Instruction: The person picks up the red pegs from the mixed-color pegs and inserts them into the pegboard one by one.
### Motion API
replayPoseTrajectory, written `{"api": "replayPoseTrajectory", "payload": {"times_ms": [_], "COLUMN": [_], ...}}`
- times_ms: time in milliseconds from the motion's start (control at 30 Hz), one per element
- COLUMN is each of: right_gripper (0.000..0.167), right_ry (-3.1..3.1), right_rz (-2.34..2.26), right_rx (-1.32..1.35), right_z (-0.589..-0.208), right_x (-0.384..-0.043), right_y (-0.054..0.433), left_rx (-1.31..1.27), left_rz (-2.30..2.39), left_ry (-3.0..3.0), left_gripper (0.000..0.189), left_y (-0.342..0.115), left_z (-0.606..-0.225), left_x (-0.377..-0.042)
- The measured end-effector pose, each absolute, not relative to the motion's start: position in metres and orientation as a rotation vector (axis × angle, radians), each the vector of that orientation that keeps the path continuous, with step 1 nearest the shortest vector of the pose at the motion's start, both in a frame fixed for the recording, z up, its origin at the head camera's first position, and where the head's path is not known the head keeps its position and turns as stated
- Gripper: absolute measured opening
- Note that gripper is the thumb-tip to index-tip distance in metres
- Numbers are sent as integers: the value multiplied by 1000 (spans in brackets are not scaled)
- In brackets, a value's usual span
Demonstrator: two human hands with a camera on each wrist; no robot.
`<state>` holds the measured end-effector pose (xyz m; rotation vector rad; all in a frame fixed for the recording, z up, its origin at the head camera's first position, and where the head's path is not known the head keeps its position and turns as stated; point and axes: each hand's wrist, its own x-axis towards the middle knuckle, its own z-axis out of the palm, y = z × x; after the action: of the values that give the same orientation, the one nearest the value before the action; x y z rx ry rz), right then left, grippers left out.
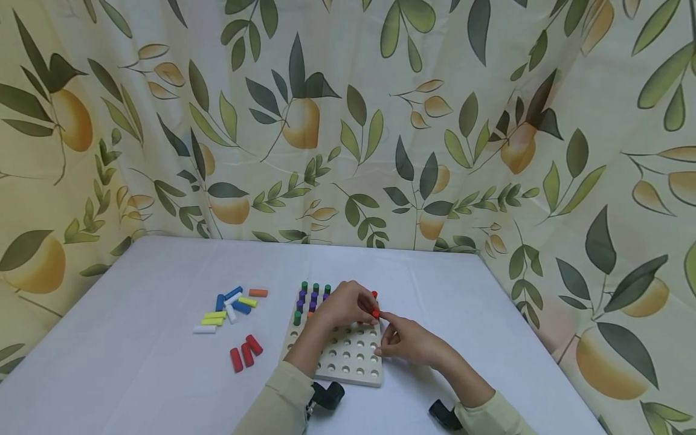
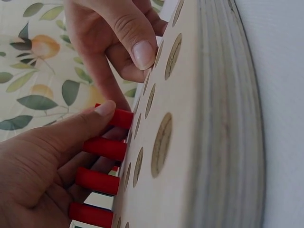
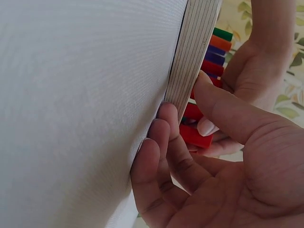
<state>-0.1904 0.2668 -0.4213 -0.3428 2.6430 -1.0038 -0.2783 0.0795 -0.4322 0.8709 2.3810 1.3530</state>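
Observation:
A pale wooden pegboard (image 1: 353, 377) with rows of round holes lies on the white table. Along its far rows stand green pegs (image 1: 316, 287), purple pegs (image 1: 313, 297) and red ones. My left hand (image 1: 350, 304) reaches over the board and pinches a red peg (image 2: 122, 118) at the right edge, the last in a line of red pegs (image 2: 97, 180). At that same edge, my right hand (image 1: 411, 344) holds the board, thumb on its face and fingers curled along its side. The right index finger extends toward the pinched peg; contact is hard to tell.
Three loose red pegs (image 1: 248, 353) lie left of the board. Beyond them is a scatter of blue, white, orange and yellow pegs (image 1: 212, 321). A leaf-and-fruit patterned curtain (image 1: 348, 121) hangs behind the table (image 1: 136, 362).

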Motion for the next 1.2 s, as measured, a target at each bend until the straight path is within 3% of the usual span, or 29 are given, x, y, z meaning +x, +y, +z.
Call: {"api": "replayPoseTrajectory", "payload": {"times_ms": [700, 1200], "right_gripper": [73, 80], "right_ry": [2623, 2623], "right_rz": [-1025, -1010], "right_rx": [-319, -291], "right_z": [-421, -419], "right_x": [-191, -191], "right_y": [267, 265], "left_rx": [910, 975], "left_rz": [1343, 1319], "left_ry": [2395, 2443], "left_gripper": [13, 13], "left_y": [75, 63], "left_z": [-421, -397], "left_x": [-274, -272]}}
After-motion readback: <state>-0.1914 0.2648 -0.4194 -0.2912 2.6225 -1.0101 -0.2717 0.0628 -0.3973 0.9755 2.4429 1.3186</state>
